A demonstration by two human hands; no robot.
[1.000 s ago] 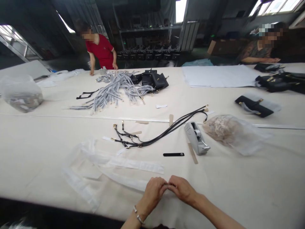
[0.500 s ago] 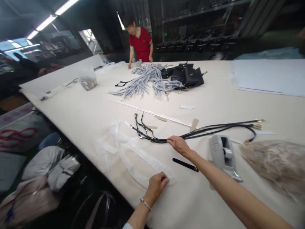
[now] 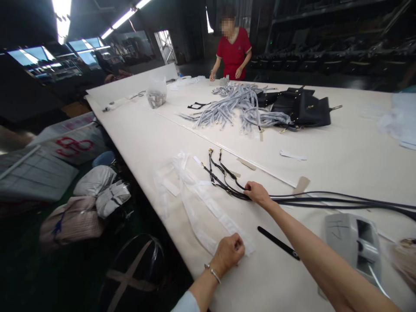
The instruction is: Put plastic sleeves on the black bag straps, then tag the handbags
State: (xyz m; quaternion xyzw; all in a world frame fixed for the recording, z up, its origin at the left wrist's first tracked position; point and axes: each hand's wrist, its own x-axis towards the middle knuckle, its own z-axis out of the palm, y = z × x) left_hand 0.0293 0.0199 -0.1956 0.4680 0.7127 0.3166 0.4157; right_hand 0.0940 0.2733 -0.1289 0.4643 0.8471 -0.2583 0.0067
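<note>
My right hand (image 3: pixel 256 193) reaches out over the cream table (image 3: pixel 156 138) and closes its fingers on a bundle of thin black straps (image 3: pixel 227 180) with gold clasps, which run off to the right. Nearer the table's front edge, my left hand (image 3: pixel 229 251) is curled shut, pinching the end of a long clear plastic sleeve (image 3: pixel 208 208). More clear sleeves lie in a loose pile beside it. A short black strap piece (image 3: pixel 278 242) lies between my two arms.
A grey tape dispenser (image 3: pixel 355 245) stands at the right. Further back lie a heap of wrapped grey straps (image 3: pixel 237 108) and black bags (image 3: pixel 302 108). A person in a red shirt (image 3: pixel 233 52) works at the far end. Bags and bundles (image 3: pixel 87 203) sit on the floor at the left.
My hands were together at the front edge; the right one reached out to the black straps and gripped them. The left stayed on the clear sleeve. My view swung left.
</note>
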